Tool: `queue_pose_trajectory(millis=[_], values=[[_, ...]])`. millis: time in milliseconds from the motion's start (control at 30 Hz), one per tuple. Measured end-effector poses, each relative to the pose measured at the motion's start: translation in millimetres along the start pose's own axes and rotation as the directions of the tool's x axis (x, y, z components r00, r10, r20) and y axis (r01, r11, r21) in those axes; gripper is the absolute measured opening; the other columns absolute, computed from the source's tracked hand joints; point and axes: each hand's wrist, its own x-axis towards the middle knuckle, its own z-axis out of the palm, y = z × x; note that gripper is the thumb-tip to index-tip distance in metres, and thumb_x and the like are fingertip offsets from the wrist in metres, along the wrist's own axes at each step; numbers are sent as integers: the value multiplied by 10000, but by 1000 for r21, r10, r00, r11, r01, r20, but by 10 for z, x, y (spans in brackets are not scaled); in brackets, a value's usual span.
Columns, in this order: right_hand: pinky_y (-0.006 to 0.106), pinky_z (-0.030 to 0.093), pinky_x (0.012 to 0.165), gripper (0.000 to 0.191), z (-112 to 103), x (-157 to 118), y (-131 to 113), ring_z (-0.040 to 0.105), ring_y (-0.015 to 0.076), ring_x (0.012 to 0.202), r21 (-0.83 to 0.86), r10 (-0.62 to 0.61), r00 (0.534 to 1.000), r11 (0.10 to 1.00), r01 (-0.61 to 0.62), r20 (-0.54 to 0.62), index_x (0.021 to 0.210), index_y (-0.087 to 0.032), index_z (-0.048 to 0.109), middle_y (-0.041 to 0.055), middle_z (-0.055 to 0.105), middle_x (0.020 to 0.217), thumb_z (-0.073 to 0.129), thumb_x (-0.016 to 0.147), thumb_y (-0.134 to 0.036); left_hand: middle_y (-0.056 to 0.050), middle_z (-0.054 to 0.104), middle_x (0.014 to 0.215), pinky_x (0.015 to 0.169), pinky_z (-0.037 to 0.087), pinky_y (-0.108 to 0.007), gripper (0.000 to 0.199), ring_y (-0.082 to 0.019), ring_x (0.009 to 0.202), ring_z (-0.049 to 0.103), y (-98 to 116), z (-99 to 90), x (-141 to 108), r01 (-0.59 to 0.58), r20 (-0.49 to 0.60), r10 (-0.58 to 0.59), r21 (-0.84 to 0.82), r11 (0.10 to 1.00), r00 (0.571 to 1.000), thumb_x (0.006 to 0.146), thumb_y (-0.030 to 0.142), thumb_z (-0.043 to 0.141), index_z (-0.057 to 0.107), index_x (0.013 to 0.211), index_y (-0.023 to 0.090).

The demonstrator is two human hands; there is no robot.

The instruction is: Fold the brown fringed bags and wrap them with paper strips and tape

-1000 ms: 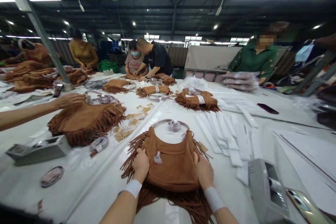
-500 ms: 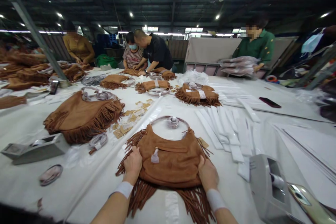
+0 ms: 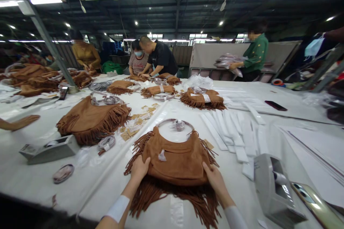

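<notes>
A brown suede handbag (image 3: 176, 162) with long fringe lies on the white table in front of me, its front face up. My left hand (image 3: 140, 169) is closed on the bag's left side, thumb on the front and fingers partly hidden in the fringe. On the opposite side my right hand (image 3: 215, 179) grips the edge, thumb on the suede, its other fingers mostly hidden. A zip pull (image 3: 162, 155) wrapped in white film shows on the front. Above the bag's opening rests a coiled, wrapped strap (image 3: 177, 125), inside the handle's arc.
Grey tape dispensers stand at right (image 3: 276, 189) and left (image 3: 52, 149). A phone (image 3: 317, 200) lies by the right one. White strips (image 3: 236, 132), paper tags (image 3: 138, 121) and another fringed bag (image 3: 91, 121) are nearby. Several people work beyond the table; a hand (image 3: 23, 123) reaches in at left.
Both my hands stay on the handbag, which has shifted slightly in view. At right, the person in green has turned and lifted wrapped packs. A person's hand extends further in at left.
</notes>
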Motion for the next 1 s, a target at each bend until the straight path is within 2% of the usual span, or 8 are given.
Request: queue_pose_trajectory(millis=[167, 267, 433, 667, 867, 1000], values=[[313, 513, 747, 532, 68, 38, -49, 663, 242, 858, 105, -4, 999, 994, 9, -47, 897, -118, 636, 140, 722, 928, 394, 765, -574, -80, 698, 849, 747, 462, -313, 343, -250, 849, 657, 48, 1, 35, -1, -89, -12, -150, 989, 996, 889, 495, 429, 565, 810, 190], [340, 493, 735, 500, 50, 73, -45, 653, 258, 821, 61, 24, 998, 998, -21, -63, 821, -137, 633, 142, 719, 870, 406, 746, -576, -47, 678, 808, 725, 460, -304, 369, -230, 797, 644, 6, -12, 75, -27, -122, 4, -187, 982, 993, 876, 535, 422, 541, 760, 205], [366, 454, 735, 398, 18, 44, -11, 636, 276, 790, -37, 45, 995, 998, -48, -89, 703, -184, 607, 122, 705, 778, 467, 718, -557, -67, 626, 765, 785, 448, -352, 324, -262, 822, 612, -110, 67, 95, -97, -158, 78, -113, 989, 984, 822, 493, 490, 524, 675, 206], [324, 464, 759, 423, 107, 69, 14, 648, 250, 857, -56, -2, 994, 998, -5, -112, 800, -184, 597, 113, 710, 882, 403, 783, -559, -92, 616, 895, 918, 413, -380, 246, -269, 972, 588, -93, 182, 158, -207, -202, 198, -22, 978, 959, 876, 425, 462, 501, 777, 203], [332, 463, 718, 321, 155, 168, 37, 646, 251, 796, -151, -10, 990, 988, -12, -143, 800, -192, 572, 108, 692, 823, 406, 822, -466, -69, 666, 860, 734, 462, -311, 204, -228, 850, 654, -54, 213, 190, -243, -134, 244, 28, 970, 960, 949, 372, 382, 487, 932, 198], [347, 450, 727, 276, 197, 235, 17, 640, 260, 802, -244, -2, 986, 969, -40, -167, 858, -176, 586, 115, 677, 815, 407, 854, -386, -116, 686, 843, 718, 460, -334, 239, -262, 831, 670, -1, 248, 201, -195, -103, 209, 126, 973, 973, 948, 374, 402, 500, 1016, 166]])
